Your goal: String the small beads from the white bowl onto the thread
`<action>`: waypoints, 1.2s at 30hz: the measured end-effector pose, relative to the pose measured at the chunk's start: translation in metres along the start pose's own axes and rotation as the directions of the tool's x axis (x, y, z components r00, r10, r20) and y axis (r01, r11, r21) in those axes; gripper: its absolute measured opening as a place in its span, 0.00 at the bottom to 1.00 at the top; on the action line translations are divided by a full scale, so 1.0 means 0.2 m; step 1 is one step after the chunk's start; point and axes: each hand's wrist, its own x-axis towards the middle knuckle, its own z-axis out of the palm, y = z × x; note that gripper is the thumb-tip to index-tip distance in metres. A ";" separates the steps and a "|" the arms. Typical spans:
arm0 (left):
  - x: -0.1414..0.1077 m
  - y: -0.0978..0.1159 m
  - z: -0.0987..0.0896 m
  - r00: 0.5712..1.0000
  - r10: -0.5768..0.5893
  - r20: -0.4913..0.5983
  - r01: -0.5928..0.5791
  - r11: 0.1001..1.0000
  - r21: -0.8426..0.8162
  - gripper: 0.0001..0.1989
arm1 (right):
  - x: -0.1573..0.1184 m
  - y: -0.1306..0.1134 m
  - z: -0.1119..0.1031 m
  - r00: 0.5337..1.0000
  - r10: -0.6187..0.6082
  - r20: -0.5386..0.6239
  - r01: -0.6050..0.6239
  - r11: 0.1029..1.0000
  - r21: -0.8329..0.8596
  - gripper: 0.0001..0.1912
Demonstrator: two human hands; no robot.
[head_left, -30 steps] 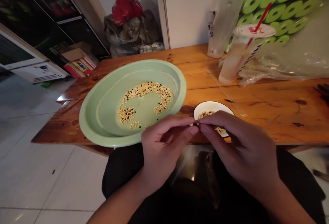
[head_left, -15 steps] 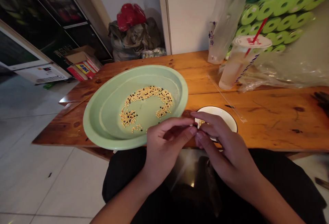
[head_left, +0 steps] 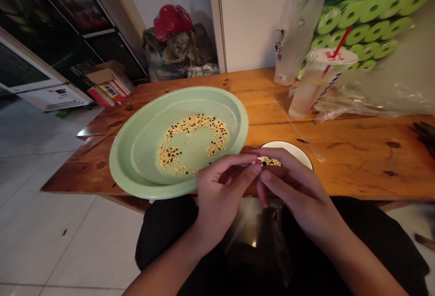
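Observation:
My left hand [head_left: 226, 191] is closed in a pinch, thumb and forefinger tips together, with something small and pale just showing there. Close against it, my right hand [head_left: 297, 185] has its thumb and fingers curled in; what they hold, if anything, is hidden. A dark bead-like piece [head_left: 264, 163] shows between the fingertips, but I cannot tell whether it is held or lies on the plate behind. That white, dark-rimmed plate [head_left: 295, 151] carries small yellowish pieces [head_left: 273, 162], partly covered by my right hand. To the left, a green basin [head_left: 136, 142] holds many round yellow and dark pieces [head_left: 195, 123], beads or beans.
A lidded plastic cup [head_left: 314, 87] with a red straw stands at the back right of the wooden table [head_left: 356, 151]. Behind it are a clear bag [head_left: 295, 28] and wrapped green rolls [head_left: 360, 28]. Stuffed bags [head_left: 173, 46] and a carton [head_left: 110, 83] lie beyond the table.
My right hand's fingers have shifted and opened slightly, uncovering more of the pieces on the plate and a dark piece between the fingertips. My left hand is nearly still. The basin is unchanged.

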 end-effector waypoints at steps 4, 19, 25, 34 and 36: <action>-0.01 0.00 0.00 1.000 -0.003 -0.017 0.003 1.000 -0.020 0.10 | 0.00 0.00 0.00 0.995 -0.024 -0.093 0.020 0.999 -0.041 0.09; -0.03 -0.02 -0.02 0.998 -0.054 0.019 0.056 0.990 -0.126 0.09 | 0.11 0.02 -0.12 0.885 0.210 -0.414 -0.069 0.941 0.331 0.04; -0.04 -0.01 -0.02 0.996 -0.079 0.050 0.086 0.986 -0.142 0.09 | 0.10 -0.02 -0.13 0.889 0.299 -0.348 -0.131 0.892 0.432 0.08; -0.04 -0.01 0.00 0.993 -0.096 0.069 0.105 0.986 -0.132 0.09 | 0.09 -0.04 -0.12 0.915 0.346 -0.208 -0.172 0.800 0.575 0.10; -0.05 -0.01 0.00 0.992 -0.107 0.074 0.116 0.985 -0.128 0.09 | 0.09 -0.04 -0.12 0.922 0.349 -0.165 -0.187 0.778 0.599 0.09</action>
